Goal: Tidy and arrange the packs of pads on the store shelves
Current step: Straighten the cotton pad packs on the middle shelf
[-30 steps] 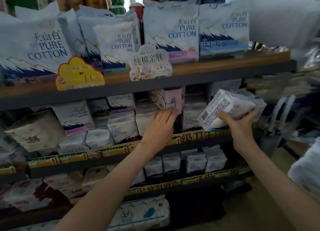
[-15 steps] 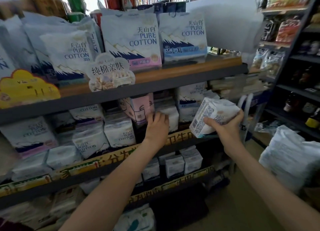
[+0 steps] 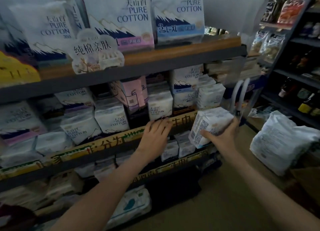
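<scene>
- Right hand [image 3: 223,137] wrapped round a white, soft plastic pack of pads [image 3: 212,122] with a barcode on its side, just in front of the yellow-edged middle shelf [image 3: 103,144], not yet on it.
- Left hand [image 3: 155,133] flat and wide, holding nothing, fingers touching the bottom of a small white upright pack [image 3: 160,106].
- Looks like a dark gap [image 3: 136,117] just left of that pack, under the tilted pink pack [image 3: 133,95].
- Best to steady the row with the flat hand, then slide the held pack in upright, name side out.
- Push gently, to avoid squashing it or tipping the packs beside it.
</scene>
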Tool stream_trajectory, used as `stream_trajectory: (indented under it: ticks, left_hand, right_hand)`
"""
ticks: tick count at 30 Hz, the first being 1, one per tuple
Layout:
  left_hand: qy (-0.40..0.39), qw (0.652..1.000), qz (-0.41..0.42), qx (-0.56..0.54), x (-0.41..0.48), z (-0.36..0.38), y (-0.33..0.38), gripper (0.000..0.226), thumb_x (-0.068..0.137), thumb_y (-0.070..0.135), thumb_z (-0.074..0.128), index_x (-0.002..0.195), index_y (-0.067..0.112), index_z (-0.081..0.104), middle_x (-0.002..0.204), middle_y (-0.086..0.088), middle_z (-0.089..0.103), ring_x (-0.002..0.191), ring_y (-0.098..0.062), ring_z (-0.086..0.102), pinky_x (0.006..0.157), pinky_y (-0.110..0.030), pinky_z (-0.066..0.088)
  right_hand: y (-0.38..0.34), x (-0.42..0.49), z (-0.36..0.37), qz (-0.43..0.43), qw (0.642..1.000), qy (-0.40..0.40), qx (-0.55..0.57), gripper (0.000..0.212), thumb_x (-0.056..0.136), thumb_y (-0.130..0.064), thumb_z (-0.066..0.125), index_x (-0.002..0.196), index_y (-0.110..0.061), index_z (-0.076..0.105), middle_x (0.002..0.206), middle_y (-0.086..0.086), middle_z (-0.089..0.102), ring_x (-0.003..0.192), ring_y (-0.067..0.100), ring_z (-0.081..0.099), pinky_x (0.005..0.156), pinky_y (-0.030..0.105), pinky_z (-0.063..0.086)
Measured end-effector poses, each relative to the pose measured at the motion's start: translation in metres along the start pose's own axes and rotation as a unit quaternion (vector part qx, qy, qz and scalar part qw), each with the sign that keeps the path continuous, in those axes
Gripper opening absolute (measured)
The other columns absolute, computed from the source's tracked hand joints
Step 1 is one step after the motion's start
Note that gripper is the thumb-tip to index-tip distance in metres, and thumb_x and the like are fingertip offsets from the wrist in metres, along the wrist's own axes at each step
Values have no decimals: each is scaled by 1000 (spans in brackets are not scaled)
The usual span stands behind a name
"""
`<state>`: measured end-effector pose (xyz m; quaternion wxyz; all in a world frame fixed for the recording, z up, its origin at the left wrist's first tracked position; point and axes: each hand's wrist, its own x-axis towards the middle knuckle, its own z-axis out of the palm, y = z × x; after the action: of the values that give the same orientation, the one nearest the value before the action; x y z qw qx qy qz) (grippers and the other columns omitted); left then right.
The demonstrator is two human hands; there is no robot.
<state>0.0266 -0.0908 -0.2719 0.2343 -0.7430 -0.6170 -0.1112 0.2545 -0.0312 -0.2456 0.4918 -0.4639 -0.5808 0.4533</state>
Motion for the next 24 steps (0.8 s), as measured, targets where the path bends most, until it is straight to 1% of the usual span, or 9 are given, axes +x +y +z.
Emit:
stream_trajectory:
  ticks: [4,7,10,13,15,18,19,21,24]
  left_hand:
    - [-102,977,54,-177,-57,24,26,48,86,33,46,130,14,50,128,-4,57,115,-19,48,96,-32,38]
    - [-244,903,-66,-347,-105,45,43,69,92,46,53,149,23,21,149,4,35,133,-11,32,107,-23,31]
    - [-240,834,-216,-447,-128,60,54,87,84,56,60,151,23,14,148,11,33,130,-7,39,103,-26,41]
    - [-215,779,-354,-471,-137,76,51,78,86,44,64,147,22,20,136,9,46,118,-10,51,90,-26,47]
    - [-228,762,-393,-461,-151,87,42,72,88,33,65,145,24,23,129,6,54,112,-14,56,85,-20,47]
    - [-270,724,-388,-502,-175,95,24,71,89,27,65,145,31,21,126,10,54,109,-8,56,85,-10,46]
    - [-274,720,-382,-510,-182,98,17,72,89,28,65,146,31,20,132,9,52,113,-8,54,90,-13,46]
    - [-252,752,-371,-482,-194,108,6,75,90,36,63,148,33,17,144,9,44,124,-8,47,100,-23,43]
    - [-160,823,-378,-394,-201,134,-7,71,93,38,55,141,51,4,150,5,35,112,-14,57,88,-28,49]
  right_hand:
    - [40,-31,21,84,992,-92,-12,95,69,-3,80,136,-24,15,124,-11,32,114,6,37,69,9,44]
    - [87,-49,44,137,979,-151,-17,90,67,-7,82,125,-32,17,117,-18,38,110,10,47,66,14,51]
    - [122,-61,74,209,957,-201,-13,92,67,-18,84,127,-33,16,119,-12,42,104,9,52,66,17,51]
    - [152,-60,104,275,919,-284,-2,87,72,-22,80,133,-29,20,121,-9,49,102,7,55,67,17,51]
    - [171,-55,114,314,888,-335,28,77,74,-20,77,133,-30,29,118,-10,57,99,5,59,69,17,52]
    - [189,-44,120,334,834,-437,36,67,66,-17,78,127,-21,50,116,-1,67,103,15,64,83,32,53]
    - [191,-42,123,316,830,-458,30,60,65,-13,78,120,-22,55,112,-1,69,100,13,65,82,31,53]
    - [193,-36,134,249,859,-447,7,56,65,-9,80,111,-31,57,105,-7,69,95,7,66,75,23,53]
    - [200,-21,158,120,929,-351,3,55,69,-8,80,109,-32,51,103,-13,63,92,-1,63,72,19,52]
